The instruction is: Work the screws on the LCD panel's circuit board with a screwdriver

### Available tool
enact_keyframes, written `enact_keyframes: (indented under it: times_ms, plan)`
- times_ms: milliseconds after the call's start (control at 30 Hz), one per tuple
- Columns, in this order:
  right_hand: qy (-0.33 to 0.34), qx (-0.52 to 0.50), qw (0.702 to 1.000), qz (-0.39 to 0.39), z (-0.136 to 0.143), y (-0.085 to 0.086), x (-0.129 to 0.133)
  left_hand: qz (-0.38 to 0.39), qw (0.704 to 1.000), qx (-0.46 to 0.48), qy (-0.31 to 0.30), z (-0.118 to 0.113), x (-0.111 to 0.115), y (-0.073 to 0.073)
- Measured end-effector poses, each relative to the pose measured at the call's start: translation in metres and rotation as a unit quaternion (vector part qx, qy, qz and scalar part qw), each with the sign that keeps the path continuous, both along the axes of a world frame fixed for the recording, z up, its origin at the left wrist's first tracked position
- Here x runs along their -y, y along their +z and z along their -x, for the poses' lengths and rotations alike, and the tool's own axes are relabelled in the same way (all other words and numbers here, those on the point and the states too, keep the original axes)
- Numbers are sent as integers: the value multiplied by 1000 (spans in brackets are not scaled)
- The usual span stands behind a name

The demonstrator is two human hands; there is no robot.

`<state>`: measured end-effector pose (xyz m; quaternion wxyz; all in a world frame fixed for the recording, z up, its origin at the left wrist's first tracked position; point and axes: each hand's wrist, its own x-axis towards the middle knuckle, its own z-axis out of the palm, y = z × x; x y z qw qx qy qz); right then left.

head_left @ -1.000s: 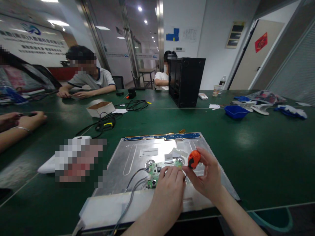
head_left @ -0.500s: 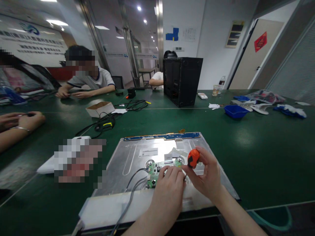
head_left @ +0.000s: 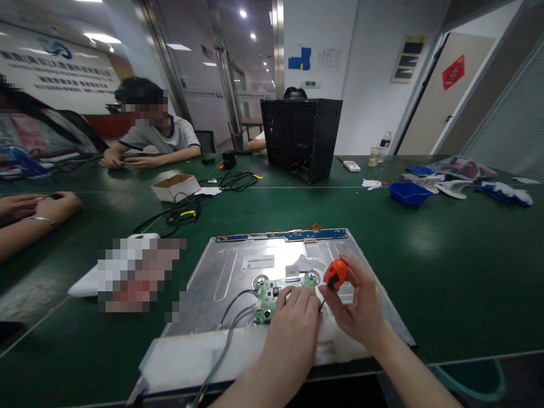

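Note:
A flat metal panel (head_left: pixel 221 272) lies on the green table, with a blue strip board (head_left: pixel 280 236) along its far edge. My left hand (head_left: pixel 295 317) rests over the right part of a green circuit board (head_left: pixel 267 297), its fingers together and their tips partly hidden; what they hold, if anything, cannot be made out. Between the thumb and fingers of my right hand (head_left: pixel 359 300) is an orange and black screwdriver (head_left: pixel 337 274), tilted, its dark shaft reaching down beside my left hand. Dark cables (head_left: pixel 232 340) run from the circuit board's left side toward the near edge.
A black computer case (head_left: pixel 301 139) stands at the back. Cables (head_left: pixel 185 209) and an open box (head_left: pixel 175 187) are to the left, near another person's hands (head_left: pixel 46 212). A blue tray (head_left: pixel 408 193) sits at the right; another person (head_left: pixel 157 136) sits across the table.
The black case has turned and shifted left. The orange handle has rotated slightly in my right hand. My left hand stays over the circuit board.

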<state>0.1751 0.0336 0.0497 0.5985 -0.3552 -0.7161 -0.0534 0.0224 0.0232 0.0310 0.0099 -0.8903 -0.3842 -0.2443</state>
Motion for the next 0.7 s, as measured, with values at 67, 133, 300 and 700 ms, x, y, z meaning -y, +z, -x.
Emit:
enact_keyframes:
  times_ms: [67, 133, 300, 700]
  plan:
    - [-8, 2, 1000, -2, 1, 2, 0, 3, 1000, 3, -1, 0, 1, 1]
    - [-15, -1, 1000, -4, 1, 2, 0, 6, 1000, 9, -2, 0, 1, 2]
    - [-37, -16, 999, -9, 1, -1, 0, 0, 1000, 15, 1, -1, 1, 2]
    - [-16, -10, 1000, -10, 1, 5, 0, -8, 1000, 21, 0, -1, 1, 1]
